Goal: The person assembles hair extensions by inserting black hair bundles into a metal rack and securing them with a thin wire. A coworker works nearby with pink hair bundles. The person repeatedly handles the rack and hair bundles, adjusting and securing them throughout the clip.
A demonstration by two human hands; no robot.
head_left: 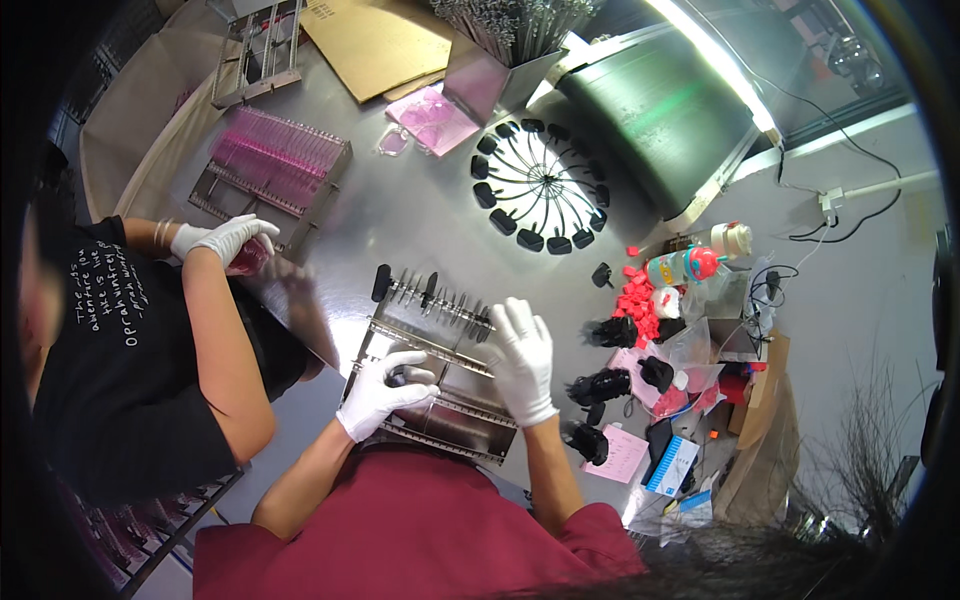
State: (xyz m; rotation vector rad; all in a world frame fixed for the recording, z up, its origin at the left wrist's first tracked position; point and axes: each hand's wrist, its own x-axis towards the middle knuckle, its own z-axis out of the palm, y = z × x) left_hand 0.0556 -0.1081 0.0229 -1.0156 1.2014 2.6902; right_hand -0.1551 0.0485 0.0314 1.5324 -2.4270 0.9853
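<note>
A metal rack (470, 408) with toothed crossbars lies before me at the table's near edge. Along its far side stands a row of thin dark upright pieces (440, 305), with a larger black block at the left end. My left hand (385, 398), in a white glove, is over the left part of the rack. Its fingers curl toward the thumb around a small dark thing whose kind is unclear. At the rack's right end my right hand (523, 365), also gloved, has its fingers stretched and apart; no held thing shows there.
A co-worker's gloved hands (228, 242) hold a pinkish piece at left, near a rack of pink pieces (275, 155). Ahead, black blocks on wires form a ring (547, 180). Red pieces (637, 300), a bottle (680, 266) and black parts (600, 387) crowd the right; a conveyor (660, 110) stands beyond.
</note>
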